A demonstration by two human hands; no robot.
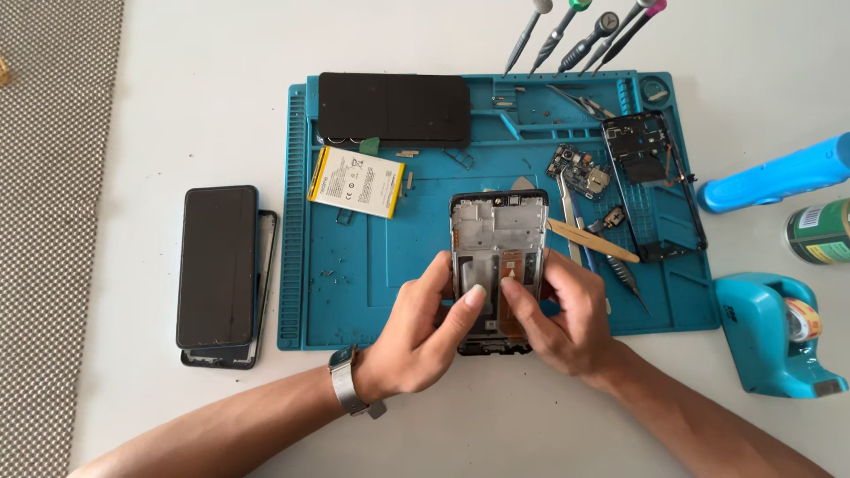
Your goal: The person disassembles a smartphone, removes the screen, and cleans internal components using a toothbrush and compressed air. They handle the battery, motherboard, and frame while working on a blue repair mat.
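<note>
An opened phone frame [494, 232] with bare metal insides lies near the front edge of a blue repair mat [354, 265]. My left hand [416, 332] grips its lower left side, thumb resting on the inner plate. My right hand [562, 319] holds the lower right side, thumb pressing an orange-brown flex strip [513, 296] inside the frame. The frame's bottom end is partly hidden under my fingers. A watch sits on my left wrist [347, 381].
On the mat lie a black phone panel [394, 108], a yellow-edged battery [356, 181], a circuit board [580, 173], a black mid-frame [655, 181], tweezers and a spudger [591, 241]. Screwdrivers [584, 35] stand behind. A stacked phone [217, 265] lies left; tape dispenser [775, 341] right.
</note>
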